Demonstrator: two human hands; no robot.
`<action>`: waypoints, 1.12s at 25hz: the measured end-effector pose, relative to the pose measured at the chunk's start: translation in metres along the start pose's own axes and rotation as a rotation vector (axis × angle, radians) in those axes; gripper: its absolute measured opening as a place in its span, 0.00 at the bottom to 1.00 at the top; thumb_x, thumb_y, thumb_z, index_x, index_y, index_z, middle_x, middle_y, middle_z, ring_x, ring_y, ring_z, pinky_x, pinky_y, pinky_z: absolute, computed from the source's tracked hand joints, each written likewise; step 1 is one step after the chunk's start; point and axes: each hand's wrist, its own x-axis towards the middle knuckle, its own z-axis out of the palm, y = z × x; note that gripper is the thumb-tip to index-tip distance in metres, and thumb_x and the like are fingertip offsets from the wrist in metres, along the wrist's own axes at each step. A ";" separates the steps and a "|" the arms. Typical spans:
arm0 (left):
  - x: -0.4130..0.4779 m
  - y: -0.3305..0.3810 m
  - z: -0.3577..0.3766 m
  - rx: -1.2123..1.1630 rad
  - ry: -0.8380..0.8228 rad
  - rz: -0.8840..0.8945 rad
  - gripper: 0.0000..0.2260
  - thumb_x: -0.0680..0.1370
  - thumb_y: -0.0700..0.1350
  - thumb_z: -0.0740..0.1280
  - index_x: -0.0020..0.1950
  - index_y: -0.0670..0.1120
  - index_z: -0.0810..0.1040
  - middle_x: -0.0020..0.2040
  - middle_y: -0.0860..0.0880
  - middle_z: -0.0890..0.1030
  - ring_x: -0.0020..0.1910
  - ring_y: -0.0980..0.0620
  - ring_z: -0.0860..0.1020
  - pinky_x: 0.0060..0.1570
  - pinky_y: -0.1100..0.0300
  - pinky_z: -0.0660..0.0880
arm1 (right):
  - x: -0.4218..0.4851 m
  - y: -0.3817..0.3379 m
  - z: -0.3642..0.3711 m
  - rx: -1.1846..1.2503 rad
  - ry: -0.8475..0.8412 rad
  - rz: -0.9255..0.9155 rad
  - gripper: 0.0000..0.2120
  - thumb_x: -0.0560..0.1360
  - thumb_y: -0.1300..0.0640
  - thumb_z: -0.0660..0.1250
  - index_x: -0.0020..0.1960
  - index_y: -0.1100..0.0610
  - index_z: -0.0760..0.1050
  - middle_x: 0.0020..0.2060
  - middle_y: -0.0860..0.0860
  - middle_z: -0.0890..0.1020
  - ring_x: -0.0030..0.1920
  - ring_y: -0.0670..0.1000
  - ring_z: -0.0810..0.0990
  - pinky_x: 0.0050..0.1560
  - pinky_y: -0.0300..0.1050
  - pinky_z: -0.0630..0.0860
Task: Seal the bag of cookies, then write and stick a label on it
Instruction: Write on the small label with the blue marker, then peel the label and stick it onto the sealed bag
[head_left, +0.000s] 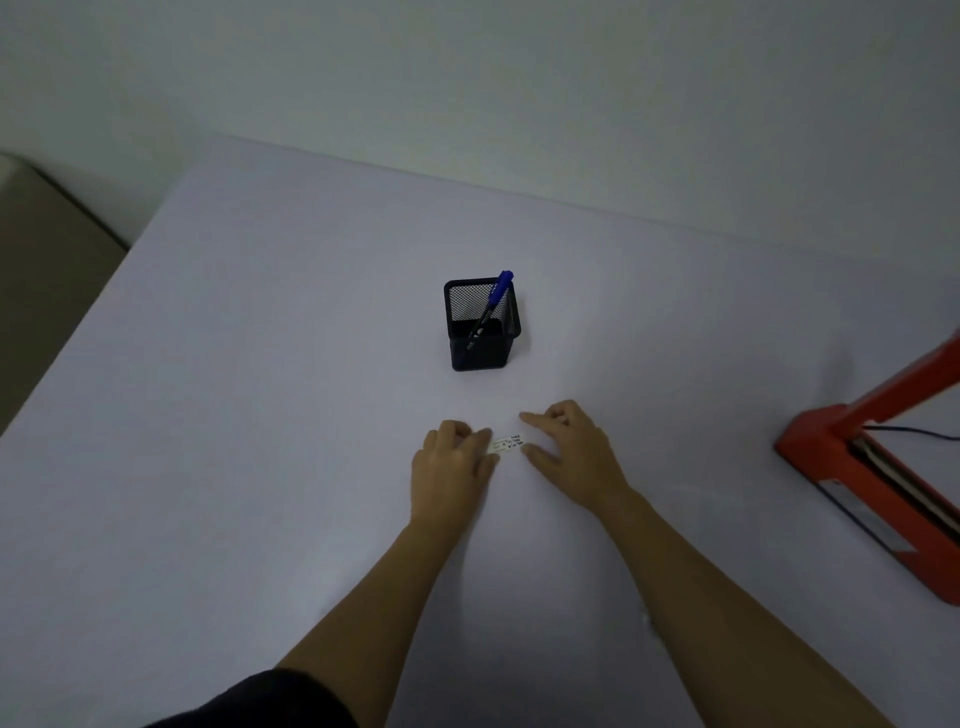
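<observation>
Observed: 2 bare hands over a white table (260, 415), both at the near centre, with 1 small white label (508, 445) lying flat on the table between them. The label carries dark print too small to read.

Left hand (452, 457): palm down, fingers curled under, with 1 fingertip reaching the label's left end. Whether that end is pinched or only touched cannot be told.

Right hand (571, 447): palm down, gripping nothing. Its index finger is stretched out toward the left, just beyond the label and apart from it. The thumb tip sits at the label's right end, and the other fingers are loosely curled. Contact between thumb and label looks likely but is not certain.

Beyond the hands, near the table's middle, stands 1 black mesh pen holder (480, 353), upright and well apart from the label. It holds 1 blue pen (493, 301), which leans toward the holder's right rim with its cap end up.

At the table's right edge sits a red heat sealer (852, 467), partly cut off by the frame. Its arm is raised at a slant above the base, and a thin dark cable (914, 431) runs off to the right behind it.

A dark sleeve (270, 701) shows at the bottom edge on the left arm. A plain pale wall (519, 78) stands behind the table.
</observation>
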 end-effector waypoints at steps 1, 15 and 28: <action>0.001 0.000 0.000 0.004 0.028 0.031 0.11 0.67 0.42 0.76 0.48 0.44 0.83 0.44 0.41 0.80 0.37 0.42 0.78 0.31 0.53 0.76 | 0.001 -0.002 0.002 0.007 0.029 -0.003 0.18 0.72 0.52 0.69 0.61 0.52 0.76 0.51 0.54 0.73 0.47 0.52 0.74 0.46 0.47 0.74; -0.011 0.067 -0.091 -0.627 -0.155 -0.194 0.02 0.76 0.42 0.68 0.47 0.49 0.79 0.37 0.50 0.82 0.36 0.56 0.79 0.38 0.69 0.75 | -0.059 -0.075 -0.069 0.832 0.144 0.365 0.02 0.74 0.60 0.68 0.46 0.56 0.78 0.41 0.51 0.84 0.44 0.49 0.83 0.46 0.42 0.78; -0.097 0.169 -0.182 -0.851 -0.054 0.102 0.10 0.74 0.40 0.69 0.49 0.55 0.80 0.41 0.57 0.84 0.41 0.58 0.82 0.42 0.70 0.76 | -0.181 -0.157 -0.171 1.100 0.350 0.268 0.08 0.73 0.65 0.67 0.48 0.55 0.80 0.42 0.53 0.85 0.43 0.50 0.84 0.42 0.38 0.79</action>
